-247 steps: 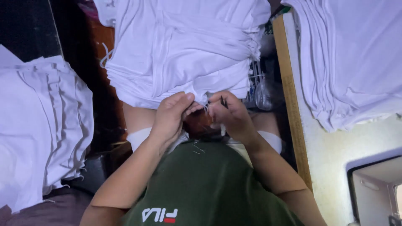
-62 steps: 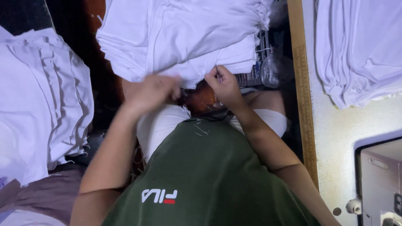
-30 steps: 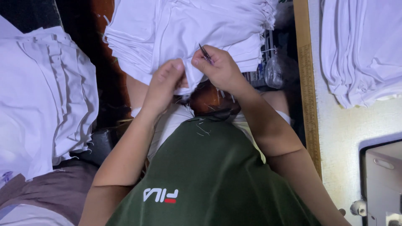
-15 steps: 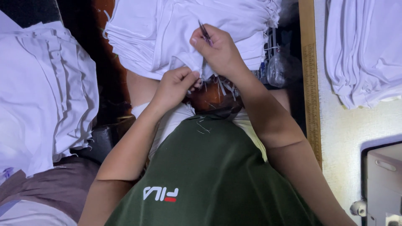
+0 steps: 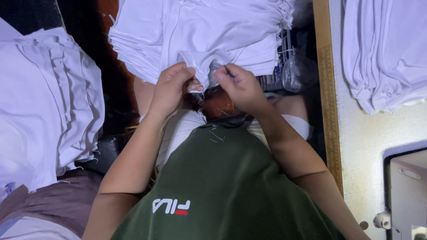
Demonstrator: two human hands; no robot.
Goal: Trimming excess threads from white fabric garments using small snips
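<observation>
Head view: left hand (image 5: 171,86) pinches the white garment's hem (image 5: 198,73) taut on the lap pile (image 5: 200,31) so right hand (image 5: 240,86), fingers closed on a small dark tool (image 5: 230,73), can reach it.

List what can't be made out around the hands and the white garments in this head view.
- The small dark tool in the right hand: too small, mostly covered by the fingers.
- The left hand fingertips: tucked into the white garment's edge.
- The white garment stack: cut off by the top edge.
- The sewing machine: cut off by the right edge.
</observation>
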